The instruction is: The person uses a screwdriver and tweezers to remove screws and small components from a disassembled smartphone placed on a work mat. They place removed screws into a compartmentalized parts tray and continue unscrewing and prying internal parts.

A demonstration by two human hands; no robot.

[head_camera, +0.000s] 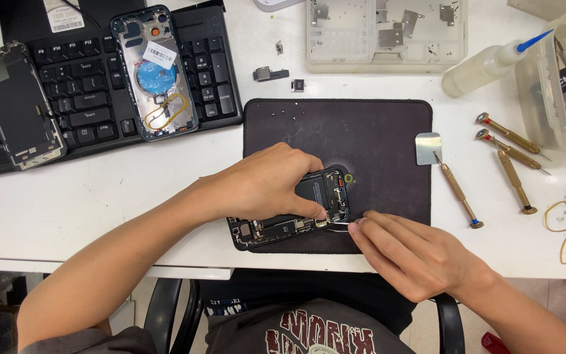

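We're pinning the opened phone w/ left hand; right hand is gripping tweezers at its near-right edge. Next needs fine control.

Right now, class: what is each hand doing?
Left hand: closed on the opened black phone, pressing it to the dark mat.
Right hand: closed on thin metal tweezers at the phone's edge.
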